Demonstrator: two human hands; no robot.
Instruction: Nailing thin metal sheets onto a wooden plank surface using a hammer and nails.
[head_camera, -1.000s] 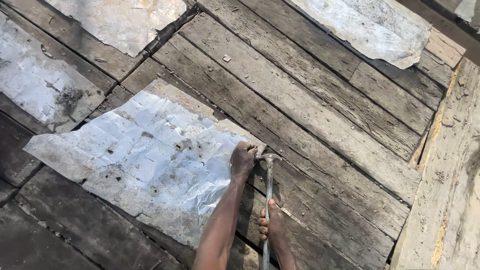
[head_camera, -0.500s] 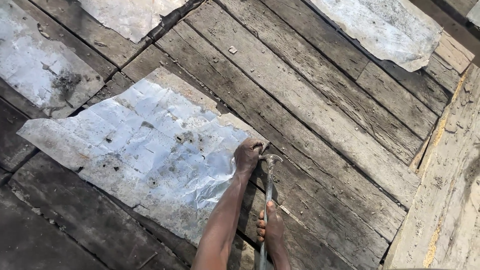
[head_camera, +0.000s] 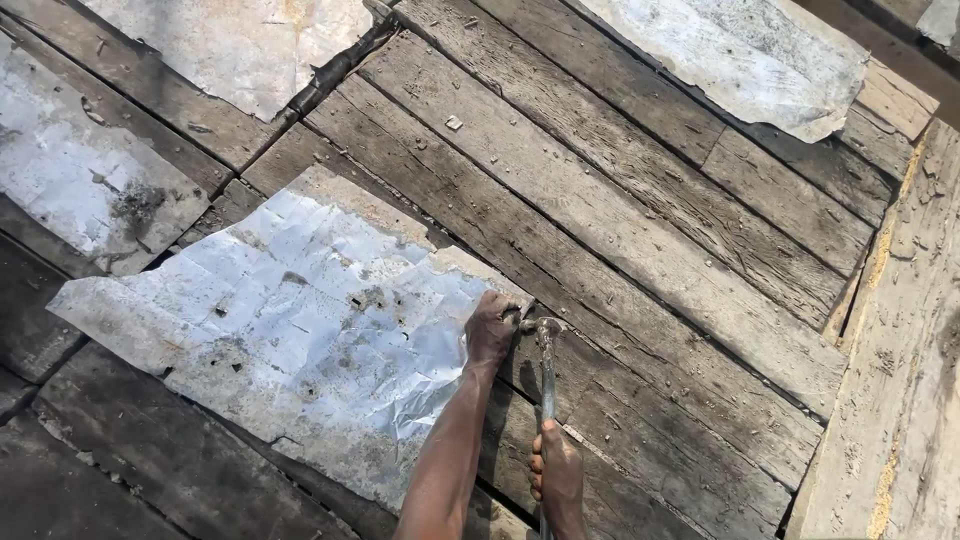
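1. Left hand (head_camera: 492, 328) pressed down on the near right corner of the crumpled metal sheet (head_camera: 290, 340), fingers curled and pinching something tiny, too small to tell.
2. Right hand (head_camera: 558, 478) wrapped tight around the handle of the hammer (head_camera: 546, 380), low by the near edge of the plank floor (head_camera: 640, 230).
3. Hammer head just beside the left fingertips, right at the sheet's edge.
4. Sheet lying flat on the dark planks, full of small holes and dents.
5. More metal sheets farther off: one at the left edge (head_camera: 75, 190), one at the far left (head_camera: 250, 45), one at the far right corner (head_camera: 740, 55).
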